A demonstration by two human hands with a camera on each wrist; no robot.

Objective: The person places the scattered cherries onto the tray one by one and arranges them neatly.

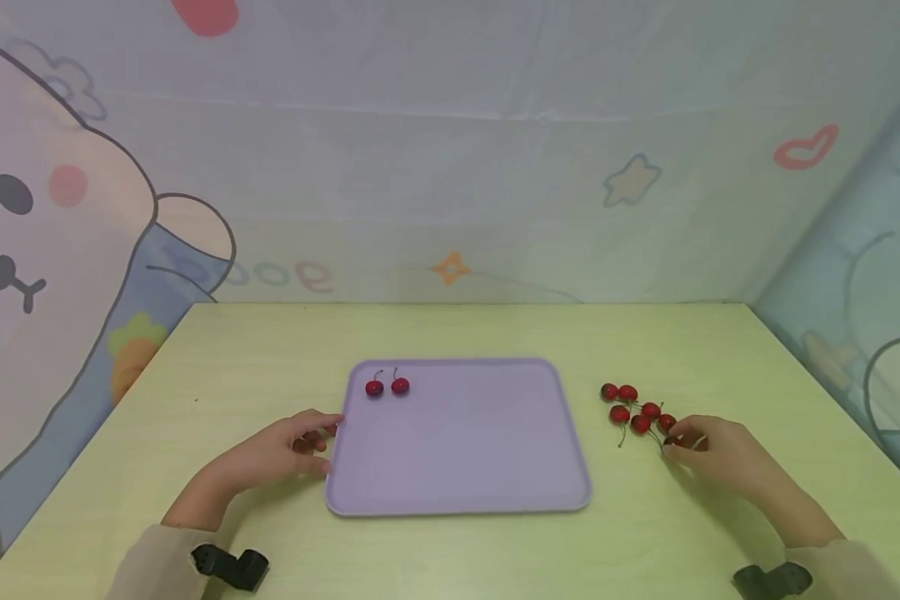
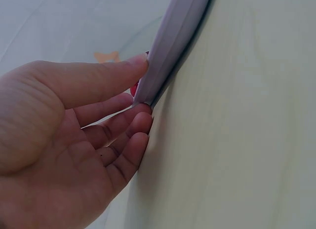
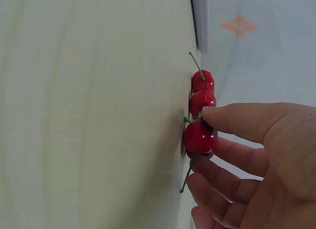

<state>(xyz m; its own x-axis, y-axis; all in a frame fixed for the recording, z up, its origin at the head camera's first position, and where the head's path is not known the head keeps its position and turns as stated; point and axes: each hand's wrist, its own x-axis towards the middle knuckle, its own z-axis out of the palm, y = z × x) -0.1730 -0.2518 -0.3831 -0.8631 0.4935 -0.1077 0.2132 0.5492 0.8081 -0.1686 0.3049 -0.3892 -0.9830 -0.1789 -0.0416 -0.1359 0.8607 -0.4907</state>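
Observation:
A lilac tray [image 1: 465,450] lies on the table, with two red cherries [image 1: 400,387] inside its far left corner. My left hand [image 1: 288,450] is at the tray's left side, its thumb and fingertips touching the outer rim; the left wrist view shows the thumb [image 2: 113,76] against that rim. To the right of the tray sits a loose cluster of several cherries [image 1: 640,424] with green stems. My right hand [image 1: 720,450] is at the cluster's near right end, thumb and fingers pinching a cherry [image 3: 200,136]. Its fingers partly hide that cherry in the head view.
The light wooden table [image 1: 465,558] runs back to a printed cloth backdrop [image 1: 450,183] behind it. Between the tray's right rim and the cherries lies a strip of tabletop. A black wrist mount [image 1: 230,567] shows at the left sleeve, another [image 1: 772,581] at the right.

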